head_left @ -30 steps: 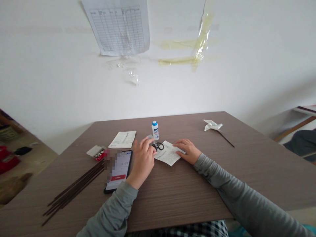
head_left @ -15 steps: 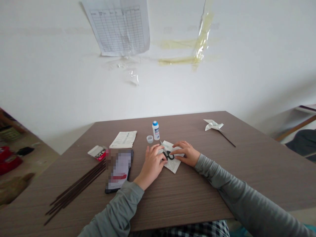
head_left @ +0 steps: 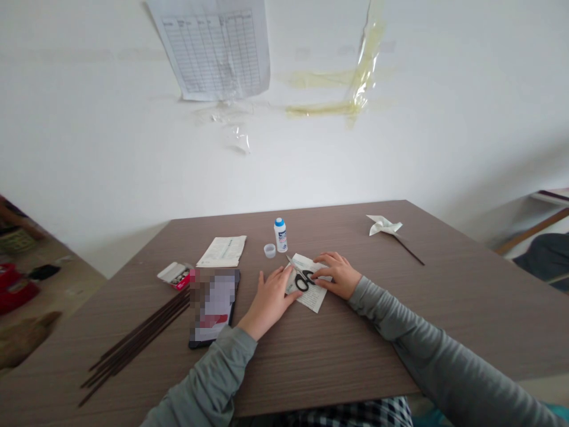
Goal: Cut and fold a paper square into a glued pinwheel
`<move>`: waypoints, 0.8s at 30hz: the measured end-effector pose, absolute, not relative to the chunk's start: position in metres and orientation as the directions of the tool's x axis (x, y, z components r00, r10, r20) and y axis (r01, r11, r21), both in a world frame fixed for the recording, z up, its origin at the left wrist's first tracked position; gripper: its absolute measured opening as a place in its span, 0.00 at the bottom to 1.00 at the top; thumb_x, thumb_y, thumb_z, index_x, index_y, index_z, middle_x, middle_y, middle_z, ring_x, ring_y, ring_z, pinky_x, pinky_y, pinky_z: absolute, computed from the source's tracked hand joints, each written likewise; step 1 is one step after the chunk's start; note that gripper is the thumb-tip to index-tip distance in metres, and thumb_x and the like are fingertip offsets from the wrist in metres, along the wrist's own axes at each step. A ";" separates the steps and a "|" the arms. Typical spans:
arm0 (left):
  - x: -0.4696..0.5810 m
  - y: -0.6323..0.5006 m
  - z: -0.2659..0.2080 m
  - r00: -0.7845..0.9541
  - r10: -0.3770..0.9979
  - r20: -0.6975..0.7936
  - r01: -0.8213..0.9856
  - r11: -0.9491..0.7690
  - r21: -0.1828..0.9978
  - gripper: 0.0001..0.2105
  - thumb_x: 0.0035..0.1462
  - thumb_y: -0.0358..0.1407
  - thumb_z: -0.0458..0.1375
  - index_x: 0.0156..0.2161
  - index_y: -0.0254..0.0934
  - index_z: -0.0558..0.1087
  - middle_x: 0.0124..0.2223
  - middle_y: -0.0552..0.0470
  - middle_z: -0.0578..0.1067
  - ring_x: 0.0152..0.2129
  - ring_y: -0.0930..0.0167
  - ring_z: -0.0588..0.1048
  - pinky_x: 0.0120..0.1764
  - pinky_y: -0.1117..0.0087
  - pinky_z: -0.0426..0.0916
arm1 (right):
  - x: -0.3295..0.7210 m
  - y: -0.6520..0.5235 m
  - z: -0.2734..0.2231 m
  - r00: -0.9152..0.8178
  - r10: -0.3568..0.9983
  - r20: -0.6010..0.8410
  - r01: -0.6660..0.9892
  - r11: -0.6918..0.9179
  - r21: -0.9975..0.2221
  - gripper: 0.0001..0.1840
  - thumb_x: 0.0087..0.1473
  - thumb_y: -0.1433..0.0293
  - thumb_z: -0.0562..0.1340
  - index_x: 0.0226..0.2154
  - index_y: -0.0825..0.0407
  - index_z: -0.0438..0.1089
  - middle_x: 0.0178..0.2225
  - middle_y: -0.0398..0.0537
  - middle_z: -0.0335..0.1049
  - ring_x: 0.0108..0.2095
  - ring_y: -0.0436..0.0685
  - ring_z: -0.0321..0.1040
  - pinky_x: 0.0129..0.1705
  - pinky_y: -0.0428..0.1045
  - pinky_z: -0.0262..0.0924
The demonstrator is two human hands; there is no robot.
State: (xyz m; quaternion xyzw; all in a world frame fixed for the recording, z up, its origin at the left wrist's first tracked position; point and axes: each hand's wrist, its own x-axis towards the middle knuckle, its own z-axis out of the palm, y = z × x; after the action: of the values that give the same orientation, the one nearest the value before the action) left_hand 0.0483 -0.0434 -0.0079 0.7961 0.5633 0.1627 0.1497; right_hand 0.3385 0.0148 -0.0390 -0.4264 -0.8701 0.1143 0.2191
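A small pair of scissors (head_left: 295,267) with black handles lies over a folded printed paper (head_left: 312,298), its blades pointing away and to the left. My right hand (head_left: 338,276) reaches in from the right, with thumb and fingertips at the right handle loop. On the other side, my left hand (head_left: 271,299) has its fingers spread and its fingertips at the paper's left edge, beside the scissors. Just beyond stand a white glue bottle (head_left: 281,237) with a blue top and a clear cap (head_left: 269,251).
A phone (head_left: 217,308), several thin brown sticks (head_left: 137,338), an open small box (head_left: 175,276) and another folded paper (head_left: 222,251) lie to the left. A white paper pinwheel (head_left: 383,226) on a brown stick rests at the right. A wall (head_left: 311,172) rises behind the table (head_left: 338,362).
My left hand has drawn back from the scissors, its fingers opening wider. Both handle loops now show, turned slightly. My right hand has barely moved.
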 end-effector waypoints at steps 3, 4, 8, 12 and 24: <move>0.048 -0.045 -0.005 0.294 0.950 0.106 0.855 -0.311 0.415 0.34 0.77 0.32 0.74 0.83 0.48 0.79 0.83 0.33 0.83 0.84 0.40 0.78 0.87 0.20 0.62 | 0.339 0.014 -0.032 -0.481 0.836 0.265 0.752 0.549 -0.366 0.09 0.77 0.64 0.79 0.53 0.37 0.99 0.70 0.59 0.90 0.76 0.80 0.78 0.80 0.78 0.72; 0.048 -0.046 -0.004 0.293 0.950 0.106 0.858 -0.310 0.410 0.33 0.77 0.32 0.74 0.83 0.47 0.79 0.83 0.33 0.83 0.85 0.39 0.77 0.87 0.20 0.61 | 0.339 0.014 -0.030 -0.459 0.849 0.261 0.769 0.527 -0.361 0.09 0.77 0.64 0.79 0.52 0.37 0.99 0.69 0.59 0.91 0.76 0.79 0.79 0.80 0.77 0.73; 0.049 -0.047 0.001 0.295 0.954 0.058 0.872 -0.294 0.390 0.32 0.78 0.33 0.72 0.83 0.45 0.80 0.83 0.32 0.82 0.87 0.38 0.74 0.89 0.18 0.57 | 0.337 0.013 -0.021 -0.358 0.907 0.224 0.852 0.415 -0.320 0.10 0.79 0.64 0.77 0.49 0.38 0.99 0.68 0.57 0.92 0.75 0.76 0.81 0.80 0.72 0.72; 0.050 -0.048 0.004 0.280 0.959 0.041 0.890 -0.275 0.363 0.32 0.80 0.35 0.72 0.84 0.47 0.80 0.84 0.35 0.82 0.88 0.39 0.72 0.89 0.18 0.57 | 0.335 0.009 -0.011 -0.256 0.952 0.167 0.923 0.292 -0.252 0.11 0.80 0.62 0.76 0.49 0.41 0.99 0.68 0.58 0.92 0.74 0.75 0.81 0.82 0.71 0.68; 0.050 -0.052 0.012 0.282 0.959 0.035 0.905 -0.278 0.323 0.23 0.83 0.37 0.69 0.77 0.49 0.88 0.84 0.40 0.83 0.88 0.39 0.71 0.89 0.16 0.54 | 0.328 0.000 0.006 -0.164 0.982 0.093 0.968 0.178 -0.178 0.24 0.78 0.71 0.74 0.69 0.38 0.93 0.68 0.55 0.92 0.74 0.74 0.81 0.85 0.69 0.62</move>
State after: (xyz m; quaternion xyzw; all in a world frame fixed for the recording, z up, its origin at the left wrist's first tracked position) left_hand 0.0498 -0.0518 0.0123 0.7916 0.5885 0.1118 0.1206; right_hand 0.3279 -0.0004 0.0065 -0.6399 -0.7618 0.0386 0.0932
